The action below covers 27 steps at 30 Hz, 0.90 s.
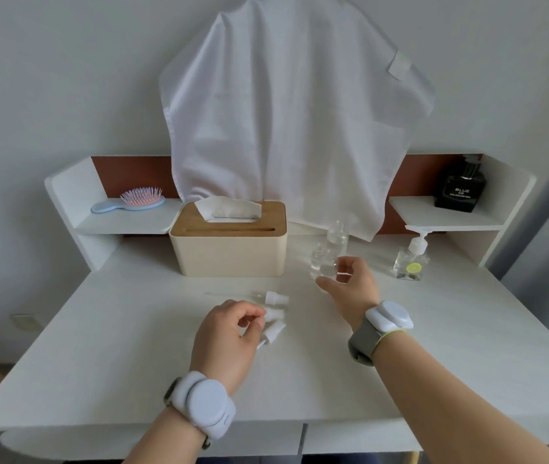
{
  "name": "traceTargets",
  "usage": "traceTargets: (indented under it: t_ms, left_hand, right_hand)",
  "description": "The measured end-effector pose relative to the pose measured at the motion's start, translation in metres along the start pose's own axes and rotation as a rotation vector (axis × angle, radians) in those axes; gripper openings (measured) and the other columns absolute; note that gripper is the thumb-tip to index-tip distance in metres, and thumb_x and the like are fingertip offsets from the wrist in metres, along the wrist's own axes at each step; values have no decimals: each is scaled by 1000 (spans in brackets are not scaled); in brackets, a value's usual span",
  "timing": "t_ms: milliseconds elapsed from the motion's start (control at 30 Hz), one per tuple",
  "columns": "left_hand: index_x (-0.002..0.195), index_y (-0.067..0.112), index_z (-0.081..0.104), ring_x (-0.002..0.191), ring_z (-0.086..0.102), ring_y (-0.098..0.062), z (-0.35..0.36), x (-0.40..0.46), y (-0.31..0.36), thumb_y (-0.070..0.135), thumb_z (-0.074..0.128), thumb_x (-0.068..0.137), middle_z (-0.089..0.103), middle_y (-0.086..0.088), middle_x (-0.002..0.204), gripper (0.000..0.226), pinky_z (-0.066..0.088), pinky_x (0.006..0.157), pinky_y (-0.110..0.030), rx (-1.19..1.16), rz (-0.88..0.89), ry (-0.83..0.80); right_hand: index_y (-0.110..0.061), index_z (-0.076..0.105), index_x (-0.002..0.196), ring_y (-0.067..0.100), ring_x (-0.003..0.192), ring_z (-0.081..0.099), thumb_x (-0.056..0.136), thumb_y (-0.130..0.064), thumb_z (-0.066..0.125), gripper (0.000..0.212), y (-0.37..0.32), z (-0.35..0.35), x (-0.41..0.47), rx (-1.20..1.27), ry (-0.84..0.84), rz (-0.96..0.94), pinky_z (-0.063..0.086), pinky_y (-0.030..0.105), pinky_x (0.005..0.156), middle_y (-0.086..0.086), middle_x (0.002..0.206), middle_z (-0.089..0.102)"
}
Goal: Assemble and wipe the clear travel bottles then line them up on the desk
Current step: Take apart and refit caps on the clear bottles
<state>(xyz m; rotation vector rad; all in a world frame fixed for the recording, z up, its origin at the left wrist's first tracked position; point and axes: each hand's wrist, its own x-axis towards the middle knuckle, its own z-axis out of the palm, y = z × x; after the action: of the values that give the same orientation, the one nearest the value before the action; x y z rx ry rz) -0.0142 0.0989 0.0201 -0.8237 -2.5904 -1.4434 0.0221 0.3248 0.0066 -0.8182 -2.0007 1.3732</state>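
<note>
On the white desk (434, 329) stood three clear travel bottles (325, 259) without caps, clustered just right of the tissue box (229, 242): one taller at the back, two shorter in front, touching or nearly so; the right hand (350, 283) reached to the front one, its fingers and thumb curved around the bottle's right side, though whether they actually gripped it could not be told; the left hand (229, 333) hovered over a small heap of white spray caps (275, 316), about three, lying on their sides near the desk's middle, its fingers loosely curled and its thumb and forefinger close to one cap, contact unclear; each wrist wore one white band device; one thin clear tube lay left of the caps; one pump bottle (412, 259) with a green dot stood right of the bottles; one hairbrush (132, 200) lay on the left shelf, one black perfume bottle (460, 192) on the right shelf; one white towel (286, 112) hung behind.
</note>
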Motion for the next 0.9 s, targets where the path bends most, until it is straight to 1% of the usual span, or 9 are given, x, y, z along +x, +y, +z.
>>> traceTargets:
  t_ms: [67, 133, 200, 300, 400, 500, 633, 767, 900]
  left_hand:
    - [83, 26, 71, 82, 59, -10, 0, 0, 2, 12, 68, 83, 63, 14, 79, 14, 46, 74, -25, 39, 17, 4]
    - [83, 26, 71, 80, 59, -10, 0, 0, 1, 12, 67, 83, 63, 13, 79, 14, 46, 73, -26, 48, 6, 3]
    - [83, 27, 71, 77, 59, -7, -2, 2, -2, 11, 67, 84, 64, 12, 80, 16, 46, 71, -23, 34, -27, -6]
    - [81, 31, 69, 74, 61, -5, -5, 4, -8, 10, 66, 84, 68, 11, 80, 22, 45, 69, -17, -49, -119, -22]
    - [79, 32, 70, 72, 61, -6, -7, 6, -10, 10, 68, 84, 69, 12, 78, 23, 45, 69, -18, -90, -166, -33]
    - [75, 36, 67, 69, 59, -2, -6, 5, -7, 14, 69, 82, 68, 13, 76, 23, 43, 67, -17, -53, -140, -56]
    - [77, 37, 65, 70, 58, 1, 0, 3, 0, 18, 70, 81, 65, 14, 76, 20, 43, 65, -13, 21, -96, -88]
    - [79, 35, 66, 71, 58, -1, 5, 2, 4, 21, 71, 80, 64, 14, 77, 14, 48, 70, -22, 71, -81, -85]
    - [82, 33, 67, 74, 59, -4, 8, 1, 3, 33, 72, 78, 63, 14, 81, 6, 50, 72, -25, 127, -71, -78]
  right_hand:
    - [-24, 52, 112, 10, 93, 56, 76, -25, 80, 46, 3, 1, 2, -10, 4, 6, 42, 23, 75, -1, 113, 58]
    - [-25, 52, 111, 8, 88, 55, 77, -28, 79, 44, 5, 2, 4, -29, 2, 10, 42, 22, 72, -2, 110, 58]
    - [-24, 54, 110, 9, 83, 56, 78, -29, 77, 40, 6, 2, 6, -41, -4, 4, 42, 22, 68, 0, 106, 60]
    - [-25, 54, 106, 10, 80, 55, 79, -28, 75, 34, 7, 1, 6, -36, -22, -17, 42, 22, 64, 2, 102, 60]
    - [-25, 54, 103, 11, 79, 55, 79, -26, 75, 32, 7, 0, 2, -13, -31, -14, 41, 21, 62, 0, 99, 59]
    - [-25, 55, 102, 13, 81, 54, 79, -26, 76, 31, 5, 0, -5, -1, -53, -12, 42, 23, 63, -3, 94, 57]
    - [-28, 54, 97, 16, 85, 57, 79, -25, 76, 28, 3, 1, -19, 6, -110, -31, 46, 24, 69, -4, 94, 58]
    - [-33, 53, 93, 14, 88, 58, 79, -26, 76, 28, 1, 1, -31, -3, -145, -65, 46, 22, 70, -7, 93, 58]
    - [-30, 54, 95, 14, 90, 59, 79, -26, 77, 28, -1, -2, -36, 1, -149, -85, 46, 23, 73, -5, 96, 61]
